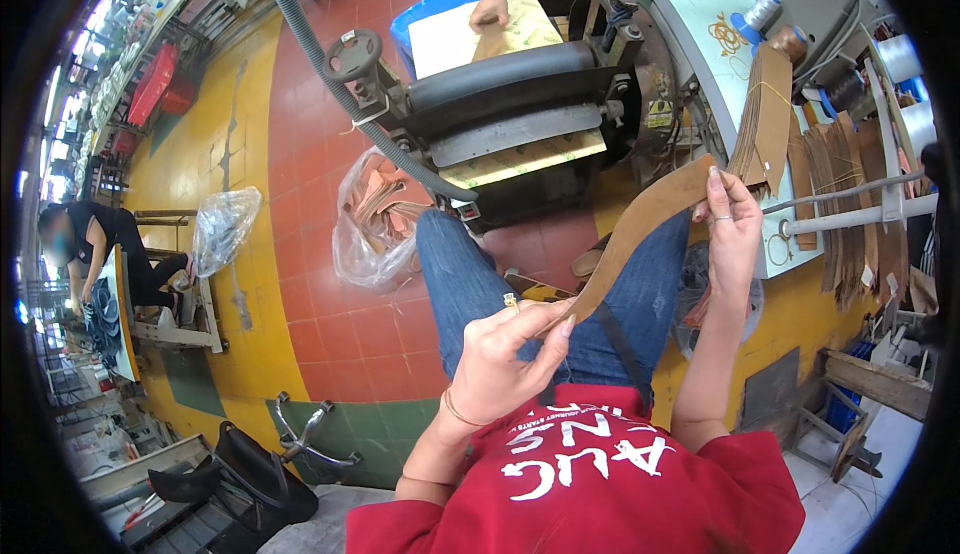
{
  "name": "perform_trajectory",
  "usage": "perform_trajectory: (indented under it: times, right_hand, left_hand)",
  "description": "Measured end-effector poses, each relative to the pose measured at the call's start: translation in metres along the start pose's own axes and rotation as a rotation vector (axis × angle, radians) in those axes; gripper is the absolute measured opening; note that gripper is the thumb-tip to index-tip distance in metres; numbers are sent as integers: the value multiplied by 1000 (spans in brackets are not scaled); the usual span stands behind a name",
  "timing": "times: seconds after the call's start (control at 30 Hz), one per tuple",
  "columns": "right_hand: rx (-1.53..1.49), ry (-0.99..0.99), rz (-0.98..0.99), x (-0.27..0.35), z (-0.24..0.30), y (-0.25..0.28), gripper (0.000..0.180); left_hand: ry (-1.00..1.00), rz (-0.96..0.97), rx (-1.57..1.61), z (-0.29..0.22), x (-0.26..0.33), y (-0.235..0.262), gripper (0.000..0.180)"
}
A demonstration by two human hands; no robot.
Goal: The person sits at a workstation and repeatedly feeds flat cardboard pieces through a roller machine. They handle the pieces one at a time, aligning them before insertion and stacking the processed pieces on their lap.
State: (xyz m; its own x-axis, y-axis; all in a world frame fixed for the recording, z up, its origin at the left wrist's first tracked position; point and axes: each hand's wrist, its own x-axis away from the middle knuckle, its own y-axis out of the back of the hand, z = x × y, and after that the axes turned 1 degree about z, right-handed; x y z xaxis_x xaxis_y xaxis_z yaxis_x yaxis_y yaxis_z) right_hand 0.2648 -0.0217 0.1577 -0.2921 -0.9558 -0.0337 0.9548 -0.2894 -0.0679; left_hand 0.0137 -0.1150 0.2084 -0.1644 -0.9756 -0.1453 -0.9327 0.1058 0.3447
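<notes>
Nearby, clear plastic bag [372, 224] holds tan leather pieces [385, 204].

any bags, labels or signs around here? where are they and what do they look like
clear plastic bag: on the red floor tiles left of the knee, crumpled, stuffed with tan leather pieces
second clear bag: further left by a bench, crumpled, looks nearly empty
yellow label: small rectangle on the dark machine's side, print too small to tell
blue bin: behind the machine, rounded corners, holding white sheets

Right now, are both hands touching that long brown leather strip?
Touching. The head view shows the left hand pinching the brown leather strip at its lower end, and the right hand holding its upper end.
</notes>
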Motion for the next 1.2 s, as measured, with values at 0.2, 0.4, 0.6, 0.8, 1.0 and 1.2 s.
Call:
perform_trajectory:
  times: [0.2, 0.4, 0.6, 0.8, 1.0, 1.2]
  right_hand:
    - [121, -36, 23, 9, -6, -8, 20]
    - [147, -55, 141, 25, -14, -23, 20]
    - [160, -81, 156, 29, -15, -26, 22]
    - [159, -84, 139, 30, -14, -25, 22]
    - [39, -73, 114, 28, -6, -30, 21]
    - [57, -27, 270, 30, 10, -57, 29]
  left_hand:
    - [-228, -119, -241, 2, 1, -11, 7]
    - [-215, -217, -182, 6, 3, -12, 12]
    - [-210, -166, -96, 7, 4, -7, 18]
    - [-166, -161, -111, 20, 12, -6, 13]
    - [172, -311, -388, 65, -7, -9, 41]
    - [148, -130, -589, 59, -15, -39, 122]
